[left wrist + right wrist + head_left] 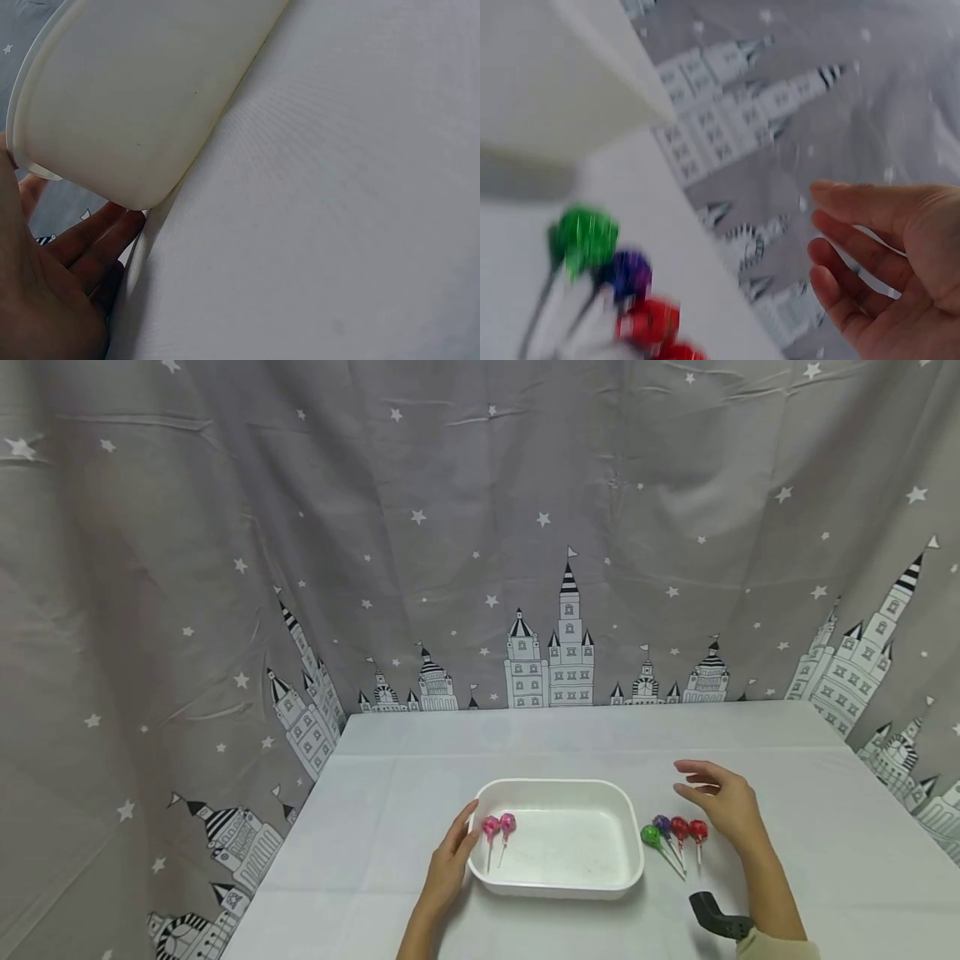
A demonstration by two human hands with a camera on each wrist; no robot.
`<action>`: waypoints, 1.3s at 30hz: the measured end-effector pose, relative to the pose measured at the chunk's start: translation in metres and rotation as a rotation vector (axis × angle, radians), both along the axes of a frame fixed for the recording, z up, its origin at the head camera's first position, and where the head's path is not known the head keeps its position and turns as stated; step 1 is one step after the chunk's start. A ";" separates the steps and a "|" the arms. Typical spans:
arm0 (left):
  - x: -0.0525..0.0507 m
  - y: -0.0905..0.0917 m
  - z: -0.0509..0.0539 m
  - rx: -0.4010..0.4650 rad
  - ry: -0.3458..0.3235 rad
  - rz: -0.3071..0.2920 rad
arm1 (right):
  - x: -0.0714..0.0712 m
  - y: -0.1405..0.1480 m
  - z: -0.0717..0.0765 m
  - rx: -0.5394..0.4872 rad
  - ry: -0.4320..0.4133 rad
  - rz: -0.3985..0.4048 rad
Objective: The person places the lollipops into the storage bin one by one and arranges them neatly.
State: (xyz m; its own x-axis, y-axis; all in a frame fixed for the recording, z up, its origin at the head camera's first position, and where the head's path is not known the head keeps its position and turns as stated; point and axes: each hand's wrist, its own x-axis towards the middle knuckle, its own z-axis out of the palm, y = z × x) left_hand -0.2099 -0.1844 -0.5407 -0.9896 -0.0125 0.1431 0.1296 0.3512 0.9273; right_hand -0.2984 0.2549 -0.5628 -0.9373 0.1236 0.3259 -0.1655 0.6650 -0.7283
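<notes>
Four lollipops (pixel 679 827) toward desk's (pixel 825 802) right edge (right hand (pixel 722 797) released, left hand (pixel 447 866) grasping tray (pixel 555 887)), could roll if nudged

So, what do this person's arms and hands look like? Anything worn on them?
The left hand and right hand are bare, with no gloves. A pale beige sleeve shows on the right arm, with a black, bent piece jutting out beside it. The visible left forearm has no sleeve.
</notes>
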 end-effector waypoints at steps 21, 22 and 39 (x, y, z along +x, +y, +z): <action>0.010 0.005 0.019 0.002 -0.010 -0.003 | 0.073 0.007 0.029 -0.069 -0.259 0.130; 0.007 0.003 0.013 0.004 -0.010 -0.001 | 0.073 0.007 0.028 -0.068 -0.258 0.132; 0.002 0.000 0.001 0.007 -0.003 -0.009 | 0.073 0.004 0.020 -0.046 -0.256 0.163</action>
